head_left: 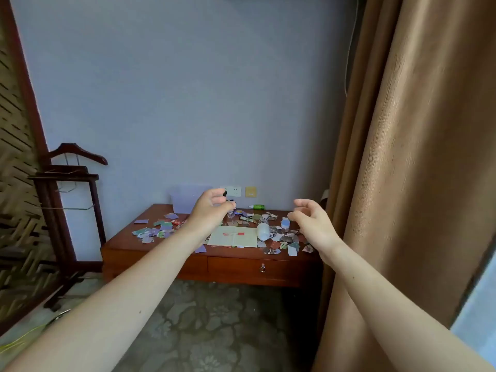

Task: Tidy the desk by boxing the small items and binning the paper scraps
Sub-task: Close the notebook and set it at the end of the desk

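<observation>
Right hand (311,221) loosely curled, empty; left hand (212,208) maybe pinching black bit (225,193), can't tell; scraps (292,251) beyond look light and flimsy, so pinch edges.

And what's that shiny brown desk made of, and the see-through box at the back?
The reddish-brown desk looks like varnished wood: its front is glossy. The pale see-through box is probably frosted plastic, since the wall shows faintly through it.
</observation>
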Motion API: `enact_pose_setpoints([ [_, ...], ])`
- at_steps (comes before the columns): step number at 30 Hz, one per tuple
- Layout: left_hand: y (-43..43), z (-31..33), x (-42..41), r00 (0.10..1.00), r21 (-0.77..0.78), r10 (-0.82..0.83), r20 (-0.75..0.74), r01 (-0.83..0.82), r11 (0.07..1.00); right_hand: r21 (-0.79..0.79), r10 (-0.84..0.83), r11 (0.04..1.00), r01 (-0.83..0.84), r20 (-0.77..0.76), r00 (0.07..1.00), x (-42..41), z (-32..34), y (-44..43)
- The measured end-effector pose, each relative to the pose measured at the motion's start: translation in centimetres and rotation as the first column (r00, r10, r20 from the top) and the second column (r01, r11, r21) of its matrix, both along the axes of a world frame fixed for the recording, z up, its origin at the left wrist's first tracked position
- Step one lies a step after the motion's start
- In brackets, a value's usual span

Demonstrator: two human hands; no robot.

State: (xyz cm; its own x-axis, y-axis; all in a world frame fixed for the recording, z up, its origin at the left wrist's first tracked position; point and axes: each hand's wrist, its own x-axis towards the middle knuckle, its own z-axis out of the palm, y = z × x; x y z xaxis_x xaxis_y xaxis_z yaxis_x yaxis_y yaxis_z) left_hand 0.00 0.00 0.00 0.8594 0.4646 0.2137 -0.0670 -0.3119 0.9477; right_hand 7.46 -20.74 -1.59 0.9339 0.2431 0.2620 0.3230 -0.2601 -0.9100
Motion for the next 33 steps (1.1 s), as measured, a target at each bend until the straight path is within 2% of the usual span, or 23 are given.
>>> enact_pose_setpoints([
  [9,-1.4,-4.3,9.8,0.996,-0.061,0.026,-0.082,-0.031,0.998,-0.086,0.041,0.995,-0.048,-0.078,0.996,10.0,-3.4,-0.2],
  [17,1.0,-7.7,16.8,0.987,-0.101,0.08,-0.142,-0.095,0.99,-0.104,0.093,0.989,-0.107,-0.129,0.987,18.0,-6.3,2.6],
  [33,16.1,-16.4,35.3,0.956,-0.21,0.047,-0.291,-0.112,0.971,-0.139,0.127,0.977,-0.164,-0.241,0.962,37.2,-14.6,19.6],
])
